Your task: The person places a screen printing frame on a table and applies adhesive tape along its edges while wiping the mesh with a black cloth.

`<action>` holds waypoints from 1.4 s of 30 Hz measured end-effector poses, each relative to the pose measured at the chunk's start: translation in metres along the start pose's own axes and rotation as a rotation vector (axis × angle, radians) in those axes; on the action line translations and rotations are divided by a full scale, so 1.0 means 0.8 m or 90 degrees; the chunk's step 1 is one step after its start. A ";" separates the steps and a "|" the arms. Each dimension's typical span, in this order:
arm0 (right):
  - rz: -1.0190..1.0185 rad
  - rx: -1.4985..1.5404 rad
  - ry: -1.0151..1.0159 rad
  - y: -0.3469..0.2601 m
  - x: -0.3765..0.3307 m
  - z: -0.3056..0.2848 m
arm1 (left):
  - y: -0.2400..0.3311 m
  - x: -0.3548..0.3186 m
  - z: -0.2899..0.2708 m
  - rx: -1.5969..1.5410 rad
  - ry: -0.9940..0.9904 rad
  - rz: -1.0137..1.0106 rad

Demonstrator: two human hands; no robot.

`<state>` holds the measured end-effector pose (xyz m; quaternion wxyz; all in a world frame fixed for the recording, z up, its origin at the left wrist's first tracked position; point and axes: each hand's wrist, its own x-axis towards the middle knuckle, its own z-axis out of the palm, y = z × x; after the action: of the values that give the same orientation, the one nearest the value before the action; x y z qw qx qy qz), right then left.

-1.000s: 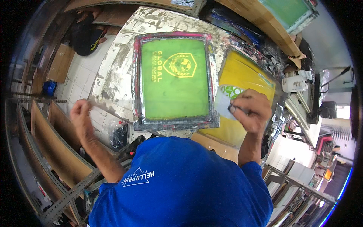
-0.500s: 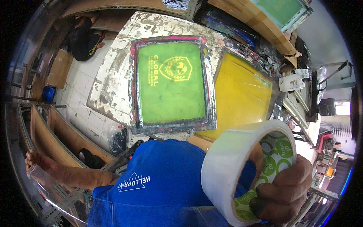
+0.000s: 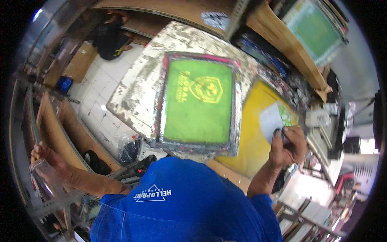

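Note:
My right hand (image 3: 289, 148) is stretched out to the right, closed on the lower edge of a wide roll of clear packing tape (image 3: 271, 121) with a green and white core. The roll is over the yellow-coated screen frame (image 3: 250, 149). My left hand (image 3: 50, 159), far out to the left beside the shelves, is closed with its fingers curled at the end of a clear tape strip (image 3: 42, 169). The strip runs down from the hand toward my blue shirt, where it is hard to follow. A green-coated screen frame (image 3: 197, 121) with a yellow crest lies flat on the table between my hands.
The paint-stained white table (image 3: 135, 80) carries both frames. Wooden shelves (image 3: 76, 137) stand at the left, with a plastic-wrapped dark item (image 3: 129, 149) near them. A person (image 3: 111, 38) crouches at the far left. Cardboard (image 3: 288, 48) and another green screen (image 3: 316, 34) stand far right.
My right hand has carried the tape roll away from close to the camera, forward over the yellow screen. My left hand has risen slightly, keeping the strip's end. The view has shifted a little.

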<state>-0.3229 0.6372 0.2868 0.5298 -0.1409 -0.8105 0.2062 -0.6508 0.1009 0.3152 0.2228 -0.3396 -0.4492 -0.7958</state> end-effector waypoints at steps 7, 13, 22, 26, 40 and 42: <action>0.117 -0.478 -0.068 0.192 -0.216 0.004 | 0.024 -0.021 0.005 -0.058 0.054 0.085; 0.311 -0.408 -0.065 0.220 -0.346 -0.028 | 0.026 -0.020 0.016 -0.015 0.096 0.095; 0.233 0.009 0.097 0.047 -0.116 0.016 | -0.010 0.008 0.034 -0.072 -0.041 0.032; 0.021 0.445 0.125 -0.073 -0.006 0.035 | -0.027 0.029 0.066 -0.104 -0.131 -0.054; 0.096 0.532 -0.079 0.007 0.043 0.081 | -0.153 -0.001 0.152 0.395 -0.053 -0.297; 0.256 0.399 -0.047 0.053 0.031 0.107 | -0.227 -0.013 0.180 0.332 -0.269 -0.395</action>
<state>-0.4110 0.6692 0.2560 0.4665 -0.1205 -0.6826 0.5494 -0.7148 0.3167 0.2577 -0.0445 -0.2767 -0.7508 -0.5981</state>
